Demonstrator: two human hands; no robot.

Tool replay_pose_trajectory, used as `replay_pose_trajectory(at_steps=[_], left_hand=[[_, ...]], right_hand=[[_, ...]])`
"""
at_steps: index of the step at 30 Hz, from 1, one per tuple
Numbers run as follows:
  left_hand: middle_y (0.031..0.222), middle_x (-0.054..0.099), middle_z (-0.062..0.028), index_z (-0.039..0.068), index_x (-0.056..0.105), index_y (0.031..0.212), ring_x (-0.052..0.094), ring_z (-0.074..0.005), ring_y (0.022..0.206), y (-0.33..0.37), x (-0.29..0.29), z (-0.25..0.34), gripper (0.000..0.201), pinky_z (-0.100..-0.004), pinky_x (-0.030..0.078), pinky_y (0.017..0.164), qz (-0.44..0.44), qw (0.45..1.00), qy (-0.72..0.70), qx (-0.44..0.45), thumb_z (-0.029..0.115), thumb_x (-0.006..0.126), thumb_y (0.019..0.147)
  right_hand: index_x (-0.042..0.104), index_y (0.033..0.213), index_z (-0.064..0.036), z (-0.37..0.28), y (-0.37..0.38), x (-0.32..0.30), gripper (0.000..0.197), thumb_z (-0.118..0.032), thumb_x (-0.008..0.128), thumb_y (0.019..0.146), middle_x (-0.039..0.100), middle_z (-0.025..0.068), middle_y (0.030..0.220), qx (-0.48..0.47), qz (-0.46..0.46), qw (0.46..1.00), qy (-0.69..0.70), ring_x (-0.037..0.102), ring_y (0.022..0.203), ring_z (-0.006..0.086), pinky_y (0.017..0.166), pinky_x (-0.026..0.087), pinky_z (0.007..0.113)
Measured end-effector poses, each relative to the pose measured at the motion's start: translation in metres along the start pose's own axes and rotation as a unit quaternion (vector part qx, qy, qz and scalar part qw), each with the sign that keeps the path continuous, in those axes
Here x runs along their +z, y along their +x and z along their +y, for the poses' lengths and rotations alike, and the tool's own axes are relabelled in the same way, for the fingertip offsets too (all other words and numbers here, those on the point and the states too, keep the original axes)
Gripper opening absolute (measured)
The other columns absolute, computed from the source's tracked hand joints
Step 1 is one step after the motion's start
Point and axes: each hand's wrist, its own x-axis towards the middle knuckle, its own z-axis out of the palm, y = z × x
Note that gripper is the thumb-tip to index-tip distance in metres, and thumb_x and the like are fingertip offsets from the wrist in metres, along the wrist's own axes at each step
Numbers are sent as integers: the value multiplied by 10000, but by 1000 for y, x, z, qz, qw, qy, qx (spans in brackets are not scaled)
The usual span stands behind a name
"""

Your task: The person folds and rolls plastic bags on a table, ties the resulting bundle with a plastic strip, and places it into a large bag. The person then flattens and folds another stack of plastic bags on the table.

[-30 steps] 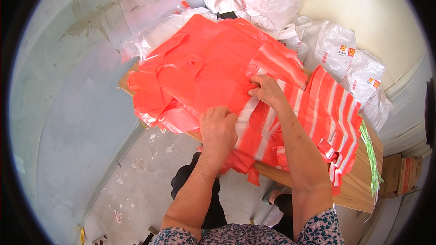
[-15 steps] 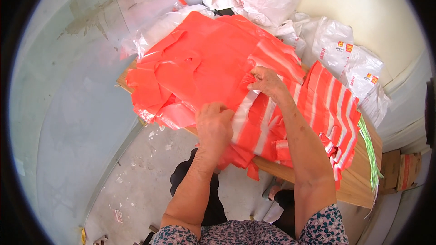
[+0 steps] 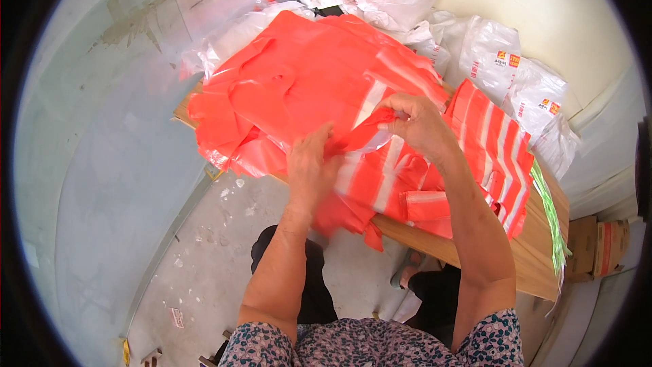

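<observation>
Red plastic bags (image 3: 299,61) lie in a wide, loose pile, some plain and some showing white stripes. At the pile's near side my right hand (image 3: 422,126) pinches the edge of a red plastic bag (image 3: 363,134) between thumb and fingers. That bag's film stretches across to my left hand (image 3: 311,166), which is closed on its other end; these fingers are partly blurred. Striped red bags (image 3: 387,180) spread beneath both hands. A folded striped stack (image 3: 492,143) rests to the right of my right forearm.
The pile covers most of a wooden table (image 3: 530,265) and hangs over its near edge. Green strings (image 3: 551,224) dangle at the right end. White printed sacks (image 3: 492,51) lean along the back. Cardboard boxes (image 3: 598,248) stand on the floor at right, and a pale curved panel (image 3: 115,183) is at left.
Both hands have lifted slightly, and the red film between them is now drawn up and stretched. My left hand has moved up a little. The whole view has shifted slightly.
</observation>
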Motion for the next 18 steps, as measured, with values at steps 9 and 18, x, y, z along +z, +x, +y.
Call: replay_pose_trajectory(at_steps=[9, 18], left_hand=[[791, 673, -49, 84, 661, 758, 612, -267, 781, 4, 7, -12, 158, -370, 473, 744, 5, 995, -90, 51, -28, 638, 651], [888, 690, -70, 62, 663, 760, 630, -279, 863, 7, 3, 0, 279, -359, 473, 818, -49, 979, -178, 91, -136, 514, 633]], right_hand=[[626, 893, -41, 12, -70, 18, 292, 126, 600, 655, 583, 85, 906, -112, 89, 987, -70, 560, 894, 262, 767, 461, 325], [585, 834, -58, 30, -114, 48, 278, -50, 677, 572, 540, 90, 897, -184, 167, 957, -153, 514, 886, 294, 776, 393, 395]])
